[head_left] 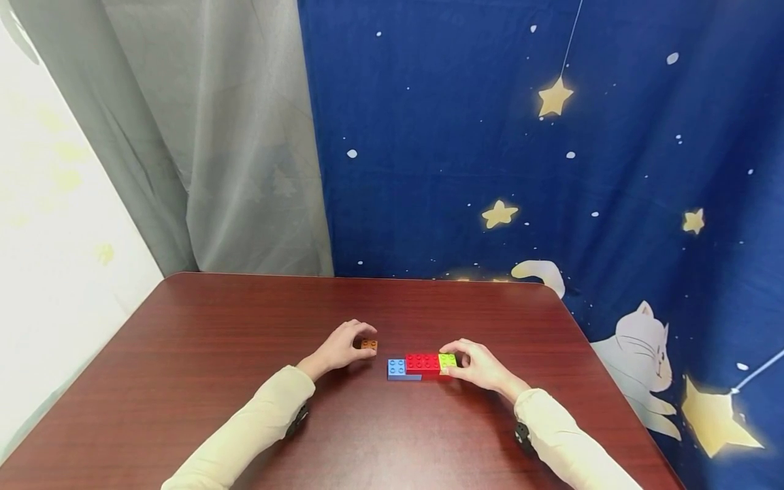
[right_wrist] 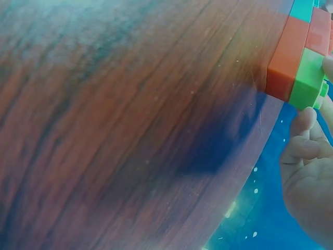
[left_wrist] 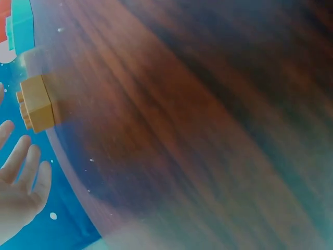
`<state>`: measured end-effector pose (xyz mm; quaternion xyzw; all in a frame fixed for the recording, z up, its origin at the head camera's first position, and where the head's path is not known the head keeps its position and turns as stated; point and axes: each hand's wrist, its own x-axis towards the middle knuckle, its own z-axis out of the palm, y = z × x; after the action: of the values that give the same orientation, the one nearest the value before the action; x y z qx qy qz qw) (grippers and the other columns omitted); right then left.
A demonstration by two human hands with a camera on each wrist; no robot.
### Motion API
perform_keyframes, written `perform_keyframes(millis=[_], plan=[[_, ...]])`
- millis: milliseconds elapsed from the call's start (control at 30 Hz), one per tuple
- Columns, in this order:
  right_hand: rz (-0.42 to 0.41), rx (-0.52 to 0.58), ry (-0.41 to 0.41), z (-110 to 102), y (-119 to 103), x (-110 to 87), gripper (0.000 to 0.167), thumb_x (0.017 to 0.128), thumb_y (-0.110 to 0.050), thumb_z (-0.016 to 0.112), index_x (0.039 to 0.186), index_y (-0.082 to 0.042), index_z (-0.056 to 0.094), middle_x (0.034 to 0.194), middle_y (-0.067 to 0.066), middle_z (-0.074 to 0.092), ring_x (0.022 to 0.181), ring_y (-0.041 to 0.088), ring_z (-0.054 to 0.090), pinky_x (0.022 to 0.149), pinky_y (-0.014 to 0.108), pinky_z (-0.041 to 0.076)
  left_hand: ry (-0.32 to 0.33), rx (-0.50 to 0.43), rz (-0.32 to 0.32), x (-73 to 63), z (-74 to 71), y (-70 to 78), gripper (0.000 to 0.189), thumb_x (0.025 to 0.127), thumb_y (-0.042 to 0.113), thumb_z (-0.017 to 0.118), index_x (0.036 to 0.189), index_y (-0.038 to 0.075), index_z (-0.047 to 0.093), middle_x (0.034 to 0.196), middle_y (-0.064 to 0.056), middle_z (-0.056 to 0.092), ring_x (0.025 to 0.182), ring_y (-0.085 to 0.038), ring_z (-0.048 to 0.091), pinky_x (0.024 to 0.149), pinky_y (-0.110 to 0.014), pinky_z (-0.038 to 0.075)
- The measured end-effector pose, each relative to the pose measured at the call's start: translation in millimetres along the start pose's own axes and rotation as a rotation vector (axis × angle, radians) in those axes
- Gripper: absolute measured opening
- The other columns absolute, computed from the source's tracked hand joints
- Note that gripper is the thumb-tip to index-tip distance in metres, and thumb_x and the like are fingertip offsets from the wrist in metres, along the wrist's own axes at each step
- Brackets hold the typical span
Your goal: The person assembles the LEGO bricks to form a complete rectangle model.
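Observation:
In the head view a blue brick (head_left: 396, 368) and red bricks (head_left: 422, 363) stand joined in a two-layer row on the table. A lime-green brick (head_left: 447, 360) tops the right end. My right hand (head_left: 484, 367) pinches this green brick between thumb and fingers; the right wrist view shows it seated over a lower red brick (right_wrist: 286, 60). A small orange brick (head_left: 369, 345) sits apart, left of the row. My left hand (head_left: 339, 346) curves around it with thumb and fingers spread. In the left wrist view, a gap shows between the fingers and the orange brick (left_wrist: 37, 104).
The bricks and hands are on a dark red-brown wooden table (head_left: 245, 313). Behind it hang a grey curtain (head_left: 257, 136) and a blue curtain (head_left: 429, 136) with stars and a cat. A white surface (head_left: 61, 204) is at the left.

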<state>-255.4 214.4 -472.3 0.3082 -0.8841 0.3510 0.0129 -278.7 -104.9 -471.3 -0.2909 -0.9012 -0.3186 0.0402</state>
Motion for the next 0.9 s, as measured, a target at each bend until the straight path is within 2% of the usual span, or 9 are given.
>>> perform_keyframes(millis=[133, 300, 433, 733, 767, 900], plan=[[0.033, 0.009, -0.004, -1.0, -1.7, -1.2, 0.036, 0.073, -0.026, 0.072, 0.104, -0.013, 0.06, 0.086, -0.006, 0.054, 0.058, 0.01, 0.044, 0.052, 0.023, 0.039, -0.021, 0.004, -0.007, -1.2, 0.9, -2.4, 0.04, 0.073, 0.019, 0.071, 0.106, 0.003, 0.057, 0.098, -0.007, 0.056, 0.093, -0.022, 0.05, 0.084, -0.04, 0.036], [0.063, 0.012, -0.026, -2.0, -2.1, -3.1, 0.036, 0.074, -0.026, 0.071, 0.106, -0.013, 0.059, 0.086, -0.007, 0.055, 0.058, 0.011, 0.044, 0.053, 0.023, 0.039, -0.063, -0.041, -0.08, -4.0, 2.9, -4.0, 0.042, 0.074, 0.017, 0.071, 0.11, 0.005, 0.055, 0.1, -0.007, 0.054, 0.092, -0.021, 0.05, 0.082, -0.037, 0.039], [0.063, 0.02, -0.036, -2.6, -1.6, -4.4, 0.037, 0.074, -0.024, 0.071, 0.107, -0.013, 0.059, 0.088, -0.006, 0.056, 0.057, 0.012, 0.044, 0.052, 0.023, 0.039, -0.073, -0.061, -0.107, -4.4, 3.8, -5.1, 0.041, 0.074, 0.013, 0.071, 0.111, 0.005, 0.054, 0.102, -0.008, 0.054, 0.093, -0.021, 0.05, 0.082, -0.037, 0.04], [0.072, 0.051, -0.051, -2.0, 2.2, -5.7, 0.037, 0.075, -0.024, 0.071, 0.109, -0.015, 0.058, 0.091, -0.005, 0.057, 0.057, 0.014, 0.046, 0.051, 0.024, 0.039, -0.081, -0.026, -0.084, -1.9, 5.1, -8.0, 0.033, 0.073, 0.007, 0.07, 0.102, 0.005, 0.055, 0.095, -0.005, 0.056, 0.088, -0.019, 0.051, 0.078, -0.036, 0.042], [0.075, 0.06, -0.05, -3.5, -2.8, -6.0, 0.037, 0.075, -0.022, 0.071, 0.109, -0.013, 0.058, 0.091, -0.003, 0.057, 0.057, 0.016, 0.047, 0.051, 0.024, 0.039, -0.081, -0.025, -0.082, -1.7, 5.1, -8.4, 0.033, 0.073, 0.006, 0.07, 0.101, 0.005, 0.055, 0.094, -0.005, 0.056, 0.087, -0.019, 0.052, 0.077, -0.036, 0.042], [0.035, 0.067, -0.028, -2.7, -2.4, -6.7, 0.037, 0.075, -0.018, 0.071, 0.108, -0.01, 0.058, 0.09, -0.002, 0.058, 0.055, 0.013, 0.046, 0.049, 0.023, 0.039, -0.078, -0.032, -0.088, -1.8, 4.6, -9.1, 0.031, 0.073, 0.006, 0.071, 0.1, 0.005, 0.055, 0.091, -0.005, 0.056, 0.085, -0.018, 0.052, 0.075, -0.035, 0.042]])
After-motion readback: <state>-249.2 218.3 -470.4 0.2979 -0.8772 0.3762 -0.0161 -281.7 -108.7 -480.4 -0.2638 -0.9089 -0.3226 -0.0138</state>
